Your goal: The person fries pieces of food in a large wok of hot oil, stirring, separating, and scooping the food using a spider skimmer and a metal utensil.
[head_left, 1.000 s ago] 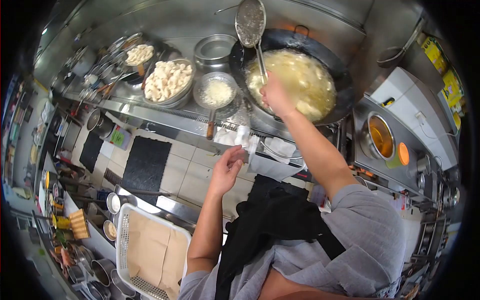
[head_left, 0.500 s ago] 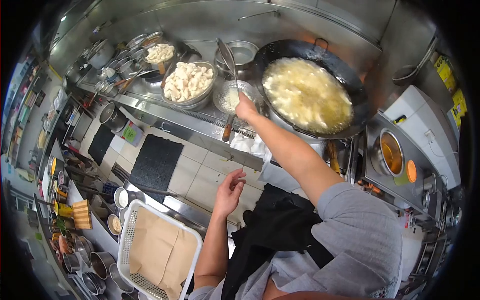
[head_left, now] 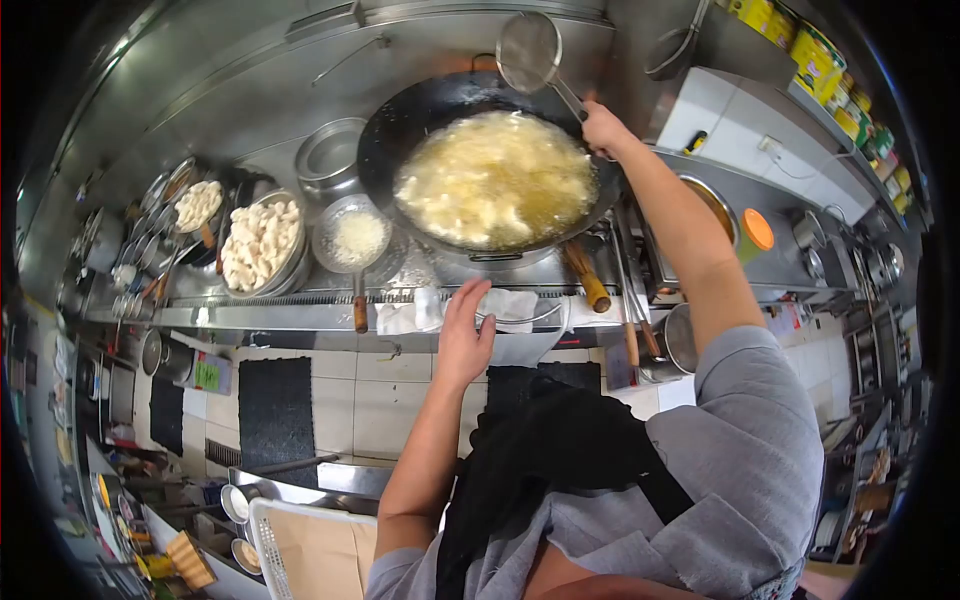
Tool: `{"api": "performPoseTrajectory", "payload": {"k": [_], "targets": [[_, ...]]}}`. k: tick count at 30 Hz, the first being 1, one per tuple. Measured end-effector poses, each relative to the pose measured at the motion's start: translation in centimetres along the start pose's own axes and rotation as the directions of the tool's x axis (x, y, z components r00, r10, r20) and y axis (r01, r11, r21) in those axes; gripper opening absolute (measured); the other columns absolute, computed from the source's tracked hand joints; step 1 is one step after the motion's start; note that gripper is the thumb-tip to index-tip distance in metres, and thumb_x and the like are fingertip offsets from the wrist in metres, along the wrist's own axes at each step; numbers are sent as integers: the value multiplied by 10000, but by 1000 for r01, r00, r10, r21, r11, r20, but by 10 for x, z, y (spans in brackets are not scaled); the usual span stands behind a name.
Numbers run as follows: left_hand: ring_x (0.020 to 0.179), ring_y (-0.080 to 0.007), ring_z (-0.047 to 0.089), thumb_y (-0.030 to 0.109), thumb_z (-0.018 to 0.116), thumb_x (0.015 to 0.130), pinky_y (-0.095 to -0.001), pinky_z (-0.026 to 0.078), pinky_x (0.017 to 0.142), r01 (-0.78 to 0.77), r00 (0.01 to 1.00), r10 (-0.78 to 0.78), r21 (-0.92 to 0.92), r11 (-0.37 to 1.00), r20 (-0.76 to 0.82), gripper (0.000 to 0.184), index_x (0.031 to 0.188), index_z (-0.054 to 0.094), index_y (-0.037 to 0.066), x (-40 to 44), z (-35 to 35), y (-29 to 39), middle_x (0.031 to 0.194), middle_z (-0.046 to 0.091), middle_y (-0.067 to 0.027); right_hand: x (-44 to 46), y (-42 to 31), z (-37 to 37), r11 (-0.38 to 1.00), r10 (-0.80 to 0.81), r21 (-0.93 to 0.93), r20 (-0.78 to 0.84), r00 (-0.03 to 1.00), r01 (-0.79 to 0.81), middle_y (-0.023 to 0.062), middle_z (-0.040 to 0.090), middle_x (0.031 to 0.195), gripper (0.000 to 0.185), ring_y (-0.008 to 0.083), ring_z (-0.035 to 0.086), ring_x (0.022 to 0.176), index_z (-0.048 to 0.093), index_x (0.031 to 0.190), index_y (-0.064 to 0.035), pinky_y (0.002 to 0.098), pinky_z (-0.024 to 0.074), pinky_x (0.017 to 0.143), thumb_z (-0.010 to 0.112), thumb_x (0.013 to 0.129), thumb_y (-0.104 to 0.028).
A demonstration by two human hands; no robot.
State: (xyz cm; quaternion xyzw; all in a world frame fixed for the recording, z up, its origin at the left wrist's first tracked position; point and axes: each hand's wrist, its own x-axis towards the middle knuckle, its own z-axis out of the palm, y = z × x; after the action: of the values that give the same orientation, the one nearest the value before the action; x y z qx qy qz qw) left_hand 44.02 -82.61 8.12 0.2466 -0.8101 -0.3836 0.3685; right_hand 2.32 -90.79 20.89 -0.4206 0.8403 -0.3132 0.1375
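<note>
The right hand (head_left: 605, 130) grasps the handle of a strainer (head_left: 530, 52); the mesh end is positioned at the far side of the wok (head_left: 385, 150), which contains bubbling oil (head_left: 500, 180) and pale pieces. The left hand (head_left: 467, 345) is released, fingers extended, near the white cloths (head_left: 400, 318); contact cannot be determined. A brush (head_left: 588, 277) lies at the wok's near right. A bowl (head_left: 297, 268) of pale chunks stands left.

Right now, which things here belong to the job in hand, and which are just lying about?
Part of the job, it seems:
mesh strainer, held in the right hand
black wok of frothy liquid
larger bowl of pale pieces, probably

Apparently just lying about:
orange-lidded container
white cloths
black floor mats
</note>
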Motion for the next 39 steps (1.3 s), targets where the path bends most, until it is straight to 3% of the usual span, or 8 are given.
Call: {"api": "performPoseTrajectory", "payload": {"k": [7, 11, 19, 21, 22, 25, 30, 39], "targets": [[1450, -416, 176, 105, 632, 815, -616, 269, 1099, -39, 985, -55, 517, 855, 166, 730, 1464, 310, 15, 49, 58, -12, 1575, 175, -203, -37, 94, -62, 804, -22, -593, -90, 996, -36, 312, 633, 1084, 580, 436, 635, 1005, 396, 1404, -49, 485, 515, 843, 501, 834, -25], [1468, -403, 122, 133, 664, 812, -620, 259, 1103, 30, 980, -133, 556, 830, 146, 785, 1486, 275, 31, 51, 67, -5, 1587, 134, -199, -32, 131, -71, 768, -85, -638, -22, 996, 52, 285, 641, 1099, 562, 426, 622, 1045, 434, 1377, -43, 492, 494, 897, 474, 817, -19], [1466, -408, 131, 142, 684, 796, -613, 277, 1098, 61, 970, -186, 593, 803, 153, 807, 1489, 282, 46, 51, 63, 5, 1592, 124, -195, 48, 172, -11, 694, 1, -677, 341, 940, 244, 273, 660, 871, 455, 398, 678, 638, 506, 1270, -34, 472, 519, 460, 490, 815, -17], [1467, -401, 131, 149, 682, 798, -616, 295, 1085, 57, 972, -179, 584, 810, 153, 807, 1490, 279, 44, 51, 63, 3, 1593, 118, -192, 27, 131, 1, 941, 214, -331, 403, 890, -76, 215, 618, 706, 400, 311, 626, 491, 510, 1286, -88, 427, 480, 398, 491, 887, -63], [1468, -395, 132, 155, 679, 801, -619, 313, 1072, 48, 973, -167, 570, 820, 158, 808, 1491, 275, 43, 51, 64, 2, 1594, 112, -190, 19, 122, 5, 962, 269, -154, 426, 864, -224, 110, 543, 641, 401, 162, 506, 418, 472, 1358, -159, 337, 397, 366, 493, 958, -139], [1465, -404, 133, 156, 689, 795, -592, 333, 1071, 51, 974, -169, 575, 817, 154, 818, 1490, 276, 37, 51, 65, 3, 1589, 115, -197, 31, 135, 30, 871, 307, 160, 562, 768, -465, 7, 413, 573, 400, 99, 357, 403, 427, 1357, -171, 302, 323, 386, 469, 963, -115], [1461, -411, 139, 156, 688, 793, -561, 338, 1081, 56, 973, -178, 599, 799, 146, 818, 1487, 274, 31, 53, 68, 5, 1583, 128, -202, 53, 127, 99, 824, 168, 251, 748, 641, -508, -24, 365, 595, 159, 77, 325, 421, 471, 1152, -142, 279, 307, 384, 448, 998, -109], [1464, -402, 140, 160, 683, 795, -549, 333, 1090, 85, 960, -227, 597, 798, 166, 814, 1491, 276, 56, 53, 66, 5, 1587, 127, -196, 5, 69, 139, 894, 6, 405, 423, 906, -194, 35, 462, 623, 202, 125, 388, 432, 482, 1147, -76, 312, 303, 389, 531, 973, -166]]}}
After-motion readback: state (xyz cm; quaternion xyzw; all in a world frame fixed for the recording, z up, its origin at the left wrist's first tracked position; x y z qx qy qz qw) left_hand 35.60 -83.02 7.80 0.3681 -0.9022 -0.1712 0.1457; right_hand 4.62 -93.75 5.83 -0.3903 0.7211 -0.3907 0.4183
